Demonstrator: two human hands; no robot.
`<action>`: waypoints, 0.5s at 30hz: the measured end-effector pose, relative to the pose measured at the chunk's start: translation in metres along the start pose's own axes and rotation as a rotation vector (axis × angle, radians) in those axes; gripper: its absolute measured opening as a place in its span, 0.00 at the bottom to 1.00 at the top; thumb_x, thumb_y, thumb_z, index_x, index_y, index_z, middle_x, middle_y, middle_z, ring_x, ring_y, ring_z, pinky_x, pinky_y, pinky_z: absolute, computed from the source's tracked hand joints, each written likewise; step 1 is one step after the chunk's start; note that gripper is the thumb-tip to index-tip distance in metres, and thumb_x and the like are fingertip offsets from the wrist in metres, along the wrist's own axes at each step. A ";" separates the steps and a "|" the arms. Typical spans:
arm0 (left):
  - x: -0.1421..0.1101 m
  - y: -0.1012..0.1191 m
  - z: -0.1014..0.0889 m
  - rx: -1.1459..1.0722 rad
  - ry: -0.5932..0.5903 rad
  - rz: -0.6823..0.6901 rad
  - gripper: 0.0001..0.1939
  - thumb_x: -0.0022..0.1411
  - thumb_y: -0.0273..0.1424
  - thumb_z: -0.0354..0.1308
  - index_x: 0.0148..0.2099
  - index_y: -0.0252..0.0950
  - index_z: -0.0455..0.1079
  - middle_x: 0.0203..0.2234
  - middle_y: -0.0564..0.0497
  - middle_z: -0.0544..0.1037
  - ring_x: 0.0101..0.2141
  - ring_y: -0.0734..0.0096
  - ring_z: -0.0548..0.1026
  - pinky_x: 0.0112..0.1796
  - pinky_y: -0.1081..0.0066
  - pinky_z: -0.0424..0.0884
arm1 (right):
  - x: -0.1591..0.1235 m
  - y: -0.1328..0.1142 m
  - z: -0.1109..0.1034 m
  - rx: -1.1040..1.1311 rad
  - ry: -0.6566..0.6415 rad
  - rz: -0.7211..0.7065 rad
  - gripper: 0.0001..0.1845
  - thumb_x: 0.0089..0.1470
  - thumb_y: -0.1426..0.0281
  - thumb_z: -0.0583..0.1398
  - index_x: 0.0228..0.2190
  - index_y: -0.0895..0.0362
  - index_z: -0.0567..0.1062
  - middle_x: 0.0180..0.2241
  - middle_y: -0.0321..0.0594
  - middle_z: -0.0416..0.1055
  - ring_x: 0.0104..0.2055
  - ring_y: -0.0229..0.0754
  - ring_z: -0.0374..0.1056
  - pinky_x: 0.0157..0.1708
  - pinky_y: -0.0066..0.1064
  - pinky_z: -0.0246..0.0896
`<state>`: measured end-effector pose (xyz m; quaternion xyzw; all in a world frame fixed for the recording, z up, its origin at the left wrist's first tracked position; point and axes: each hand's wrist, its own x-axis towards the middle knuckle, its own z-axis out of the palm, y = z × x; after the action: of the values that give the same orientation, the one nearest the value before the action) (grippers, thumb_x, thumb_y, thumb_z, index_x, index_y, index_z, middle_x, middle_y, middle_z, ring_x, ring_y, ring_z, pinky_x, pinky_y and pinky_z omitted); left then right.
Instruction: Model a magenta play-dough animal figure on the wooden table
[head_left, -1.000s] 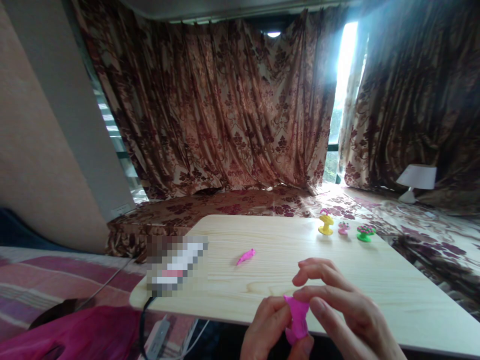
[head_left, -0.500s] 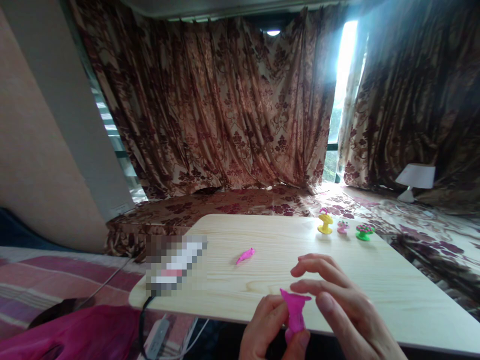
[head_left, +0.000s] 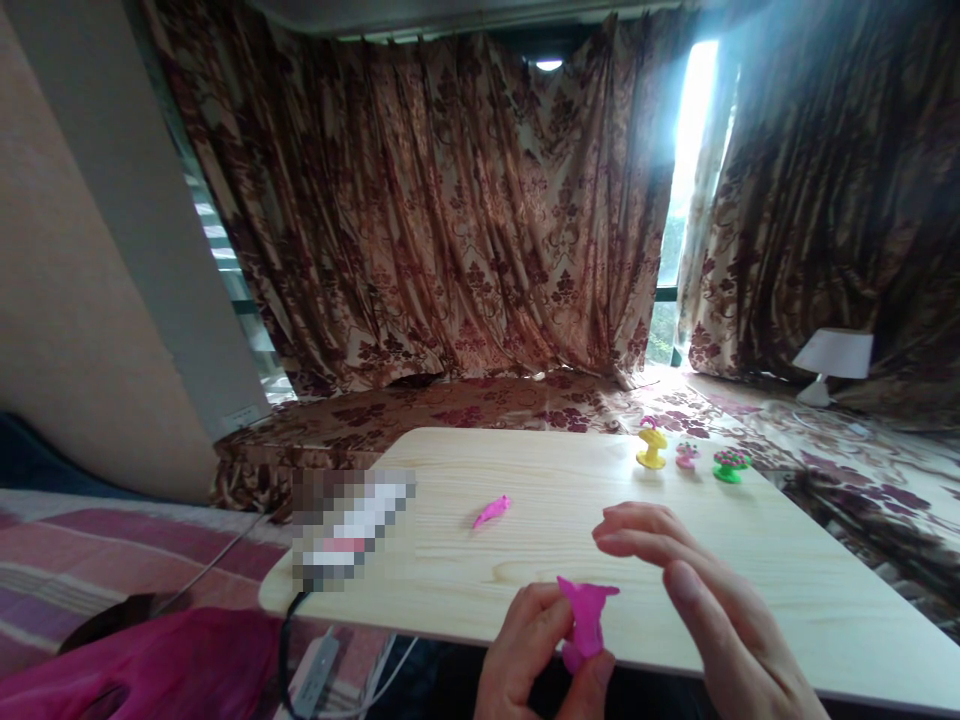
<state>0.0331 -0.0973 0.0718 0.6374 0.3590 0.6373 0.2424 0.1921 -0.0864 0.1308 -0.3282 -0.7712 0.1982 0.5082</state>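
Gripping a bright pink, soft-looking piece with a flared two-pointed top [head_left: 589, 610] between thumb and fingers of left hand [head_left: 525, 645], bottom centre of frame. Holding right hand [head_left: 720, 610] open, lower right, fingers pointing left, apart from the piece. Can't tell exact material. Beyond that, seeing a slim bright pink tapered scrap [head_left: 492, 512] flat on the pale wood-grain round-cornered table [head_left: 540, 560], just below frame centre. Further right, near far edge, counting three small mushroom-shaped figures in a row: yellow one with pink curl on top [head_left: 651, 448], small pink one with dotted cap [head_left: 686, 455], green one with pink-dotted cap [head_left: 730, 466]. At table's left end, finding a pixelated white oblong item [head_left: 356, 525], unreadable. Farther out, white-shaded lamp [head_left: 834, 355] at right, brown floral curtains [head_left: 450, 220] across the top.
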 end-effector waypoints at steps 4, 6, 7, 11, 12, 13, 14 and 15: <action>0.011 0.006 -0.007 -0.031 -0.037 -0.111 0.11 0.54 0.27 0.59 0.41 0.42 0.75 0.36 0.51 0.76 0.39 0.66 0.73 0.42 0.72 0.66 | -0.006 0.010 -0.004 -0.122 0.020 0.038 0.15 0.57 0.67 0.55 0.46 0.50 0.71 0.52 0.39 0.66 0.56 0.47 0.60 0.58 0.39 0.52; 0.016 0.007 -0.009 -0.111 -0.059 -0.210 0.10 0.56 0.28 0.58 0.41 0.40 0.75 0.35 0.50 0.77 0.39 0.64 0.73 0.43 0.71 0.65 | -0.007 0.014 -0.001 -0.163 -0.023 0.020 0.17 0.54 0.68 0.58 0.47 0.51 0.71 0.51 0.40 0.68 0.54 0.48 0.63 0.55 0.37 0.57; 0.018 0.007 -0.009 -0.172 -0.066 -0.262 0.10 0.56 0.28 0.58 0.42 0.39 0.75 0.34 0.50 0.77 0.39 0.63 0.74 0.43 0.70 0.65 | -0.008 0.017 0.001 -0.172 -0.039 0.002 0.18 0.53 0.69 0.59 0.47 0.51 0.71 0.50 0.41 0.69 0.53 0.48 0.64 0.53 0.36 0.60; 0.021 -0.001 -0.005 -0.494 -0.050 -0.419 0.12 0.55 0.31 0.61 0.42 0.36 0.75 0.33 0.48 0.79 0.40 0.61 0.74 0.44 0.67 0.65 | -0.011 0.033 0.016 -0.158 -0.046 -0.066 0.18 0.51 0.72 0.61 0.45 0.52 0.71 0.45 0.40 0.73 0.47 0.45 0.70 0.46 0.29 0.67; 0.021 -0.004 -0.004 -0.578 -0.038 -0.442 0.12 0.53 0.31 0.62 0.42 0.35 0.75 0.33 0.47 0.79 0.39 0.61 0.74 0.44 0.67 0.65 | -0.012 0.037 0.021 -0.149 -0.034 -0.075 0.18 0.51 0.73 0.61 0.45 0.51 0.71 0.44 0.39 0.74 0.45 0.43 0.71 0.45 0.27 0.68; 0.021 -0.007 -0.003 -0.670 -0.029 -0.463 0.13 0.53 0.31 0.63 0.42 0.34 0.75 0.33 0.46 0.79 0.38 0.61 0.75 0.44 0.66 0.65 | -0.013 0.039 0.025 -0.141 -0.019 -0.085 0.17 0.50 0.74 0.61 0.44 0.51 0.71 0.42 0.37 0.74 0.43 0.42 0.72 0.43 0.25 0.68; 0.021 -0.009 -0.002 -0.769 -0.025 -0.487 0.13 0.52 0.31 0.63 0.42 0.34 0.75 0.33 0.46 0.80 0.38 0.61 0.75 0.44 0.65 0.65 | -0.014 0.041 0.030 -0.138 0.000 -0.094 0.18 0.50 0.74 0.61 0.44 0.50 0.70 0.40 0.36 0.75 0.41 0.40 0.72 0.41 0.24 0.69; 0.021 -0.011 -0.001 -0.867 -0.020 -0.521 0.12 0.53 0.31 0.63 0.41 0.33 0.74 0.33 0.45 0.80 0.37 0.61 0.75 0.43 0.65 0.66 | -0.016 0.042 0.033 -0.138 0.020 -0.100 0.18 0.50 0.74 0.61 0.44 0.50 0.70 0.39 0.35 0.75 0.40 0.39 0.73 0.40 0.23 0.69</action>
<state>0.0288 -0.0745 0.0764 0.3732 0.2060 0.6402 0.6391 0.1788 -0.0669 0.0803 -0.3256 -0.7933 0.1157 0.5013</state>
